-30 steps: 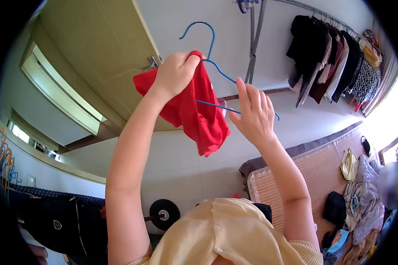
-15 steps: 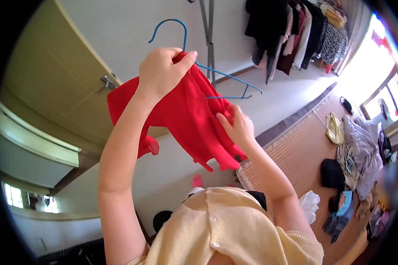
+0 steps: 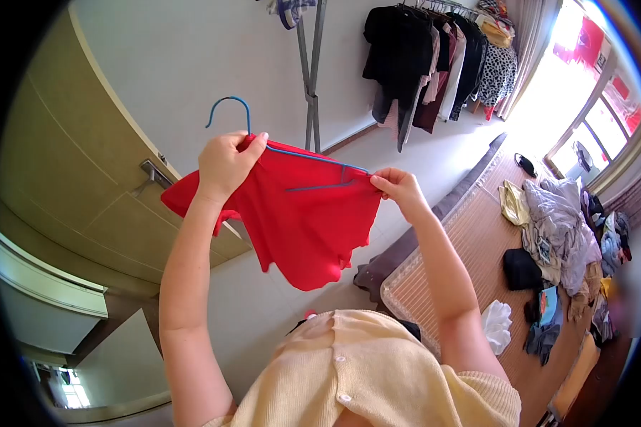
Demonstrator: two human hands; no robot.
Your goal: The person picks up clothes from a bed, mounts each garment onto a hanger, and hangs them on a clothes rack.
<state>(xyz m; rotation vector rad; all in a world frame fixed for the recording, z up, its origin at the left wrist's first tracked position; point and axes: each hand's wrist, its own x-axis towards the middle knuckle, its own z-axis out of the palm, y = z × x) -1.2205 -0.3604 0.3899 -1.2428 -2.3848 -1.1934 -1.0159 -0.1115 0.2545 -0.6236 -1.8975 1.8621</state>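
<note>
A thin red garment (image 3: 313,235) hangs in front of me, spread over a blue wire hanger (image 3: 247,114). My left hand (image 3: 229,165) is closed around the cloth and the hanger just below its hook. At the right end of the hanger, my right hand (image 3: 400,191) pinches the garment's edge between thumb and fingers. The hanger's right arm lies along the top edge of the cloth, with its lower bar against the fabric. Cloth on the left side droops behind my left wrist, and its far end is partly hidden.
A door with a metal handle (image 3: 152,176) stands at left. Behind are a grey metal pole stand (image 3: 310,92) and a rail of clothes (image 3: 399,50). To the right, a bed with a woven mat (image 3: 434,277) holds a heaped grey quilt (image 3: 555,213) and scattered clothes.
My right hand has risen to the hanger's right end, bringing the red cloth up along the hanger arm. The hanger and my left hand sit lower and farther left in view.
</note>
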